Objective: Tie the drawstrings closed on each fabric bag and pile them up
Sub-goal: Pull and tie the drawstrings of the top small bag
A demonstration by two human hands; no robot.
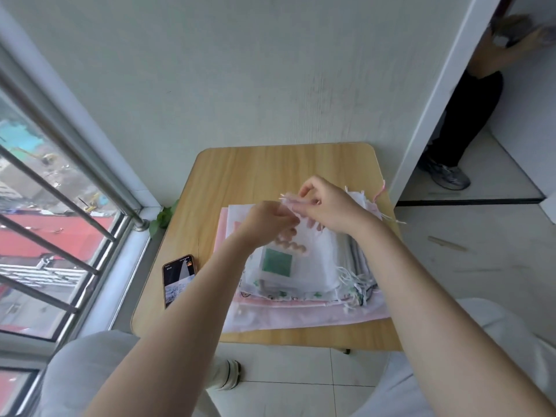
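Both hands are working close together above the tabletop (240,167), at about twelve o'clock from the pile of bags (301,284). The left hand (264,219) is pinching a pale drawstring (293,199), and the right hand (328,203) is pinching the same cord just beside it, fingers curled, the two hands nearly touching. This looks like the middle of a knot. The danger now is the cord slipping out of those fingertips, since it looks thin and frayed at the end, and a loose loop would leave the bag (313,248) open. The bag being tied is lying on top of the pile, white and thin, with a green square and round pinkish shapes on it. A tangle of white strings (355,285) at four o'clock could snag. A phone (177,278) is lying at nine o'clock.
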